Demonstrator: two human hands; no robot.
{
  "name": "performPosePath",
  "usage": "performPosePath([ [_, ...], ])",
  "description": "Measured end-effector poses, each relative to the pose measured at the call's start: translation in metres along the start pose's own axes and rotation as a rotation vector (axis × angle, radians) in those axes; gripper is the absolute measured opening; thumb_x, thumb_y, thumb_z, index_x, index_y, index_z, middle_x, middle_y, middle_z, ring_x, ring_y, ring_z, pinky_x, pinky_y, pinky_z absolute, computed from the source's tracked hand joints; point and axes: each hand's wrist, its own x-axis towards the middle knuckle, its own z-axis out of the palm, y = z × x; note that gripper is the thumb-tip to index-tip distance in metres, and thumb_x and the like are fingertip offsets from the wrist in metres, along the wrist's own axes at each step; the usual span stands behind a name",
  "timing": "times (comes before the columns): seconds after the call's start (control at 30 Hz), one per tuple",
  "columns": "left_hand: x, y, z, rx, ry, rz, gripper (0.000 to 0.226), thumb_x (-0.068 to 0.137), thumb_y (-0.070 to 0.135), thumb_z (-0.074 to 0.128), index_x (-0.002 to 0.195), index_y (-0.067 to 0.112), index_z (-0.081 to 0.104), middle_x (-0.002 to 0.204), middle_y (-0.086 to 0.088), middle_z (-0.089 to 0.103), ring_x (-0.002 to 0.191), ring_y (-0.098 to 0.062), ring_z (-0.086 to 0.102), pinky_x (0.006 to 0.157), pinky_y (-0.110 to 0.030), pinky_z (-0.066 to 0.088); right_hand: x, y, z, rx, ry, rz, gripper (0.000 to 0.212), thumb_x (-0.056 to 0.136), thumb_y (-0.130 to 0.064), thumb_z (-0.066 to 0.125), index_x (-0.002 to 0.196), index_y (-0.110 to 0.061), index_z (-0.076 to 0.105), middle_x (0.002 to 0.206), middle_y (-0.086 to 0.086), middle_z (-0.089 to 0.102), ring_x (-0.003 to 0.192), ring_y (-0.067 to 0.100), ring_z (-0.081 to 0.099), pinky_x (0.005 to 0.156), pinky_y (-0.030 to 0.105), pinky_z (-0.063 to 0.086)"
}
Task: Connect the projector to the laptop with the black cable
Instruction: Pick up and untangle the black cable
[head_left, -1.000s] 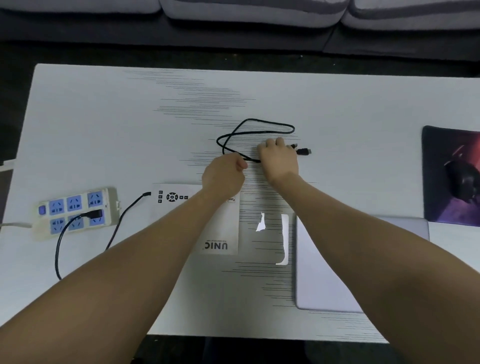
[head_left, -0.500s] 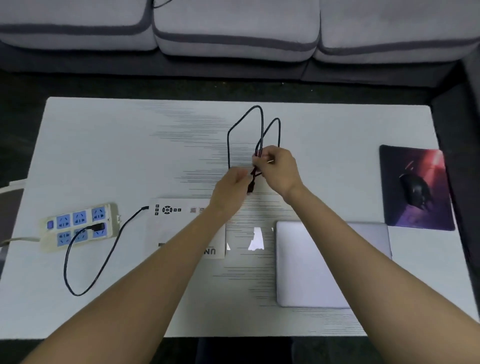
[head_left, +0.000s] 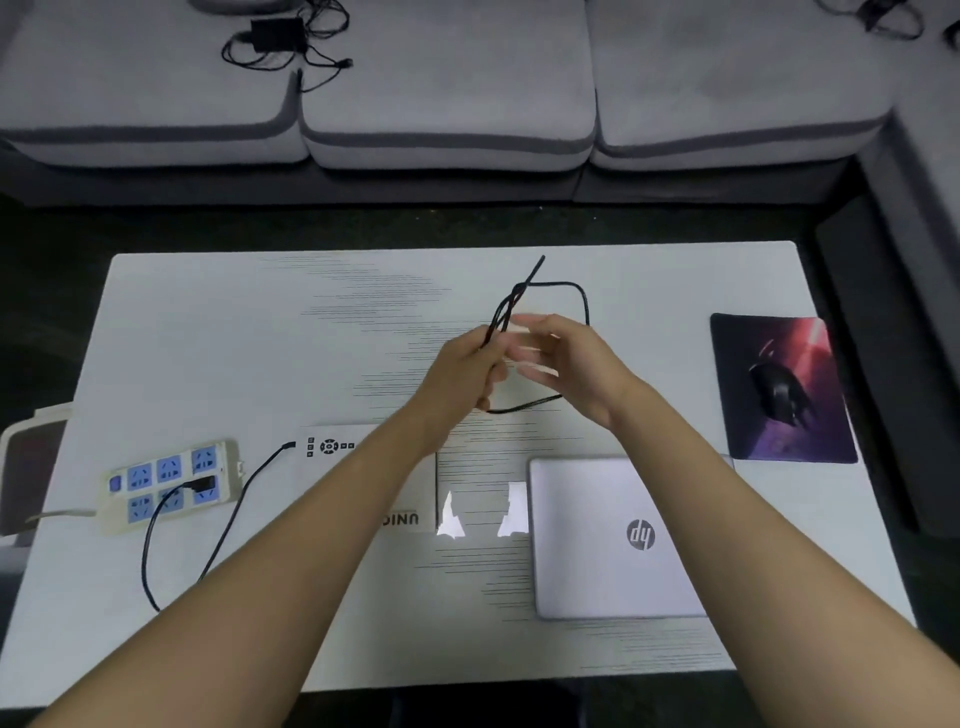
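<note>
The black cable (head_left: 581, 292) is lifted above the middle of the white table (head_left: 218, 332), looped and tangled between both hands. My left hand (head_left: 460, 371) is shut on a bundle of its strands, which stick up and to the right. My right hand (head_left: 569, 364) is blurred, fingers spread toward the left hand; whether it grips the cable I cannot tell. A lower loop hangs under the hands. The white projector (head_left: 410, 499) lies under my left forearm, mostly hidden. The closed silver laptop (head_left: 597, 540) lies under my right forearm.
A white power strip (head_left: 171, 486) sits at the left, with a black lead (head_left: 156, 530) running from it to the projector. A mouse (head_left: 779, 397) rests on a dark mouse pad (head_left: 810, 431) at the right. A grey sofa (head_left: 447, 98) with a charger (head_left: 278, 34) stands behind the table.
The cable went from lying on the table to being held up between both hands, and its loops have been pulled apart and twisted. The view has tilted up toward the sofa.
</note>
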Motion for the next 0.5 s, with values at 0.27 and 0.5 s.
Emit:
performPosePath([
  [0.27, -0.012, 0.033, 0.009, -0.258, -0.254, -0.172, 0.022, 0.106, 0.026, 0.050, 0.110, 0.013, 0.067, 0.067, 0.001, 0.046, 0.053, -0.012, 0.041, 0.053, -0.023, 0.048, -0.017, 0.008, 0.001, 0.536, -0.279, 0.115, 0.049, 0.096, -0.035, 0.035, 0.117, 0.001, 0.061, 0.101, 0.016, 0.075, 0.083, 0.033, 0.068, 0.077, 0.039, 0.055],
  [0.5, -0.017, 0.026, 0.000, -0.003, -0.253, -0.260, 0.026, 0.094, 0.035, 0.073, 0.110, 0.015, 0.078, 0.083, -0.002, 0.073, 0.059, -0.012, 0.057, 0.059, -0.023, 0.055, -0.006, -0.018, -0.006, 0.599, 0.073, 0.033, 0.020, 0.099, -0.023, 0.048, 0.099, -0.008, 0.061, 0.094, 0.005, 0.067, 0.074, 0.014, 0.074, 0.074, 0.026, 0.060],
])
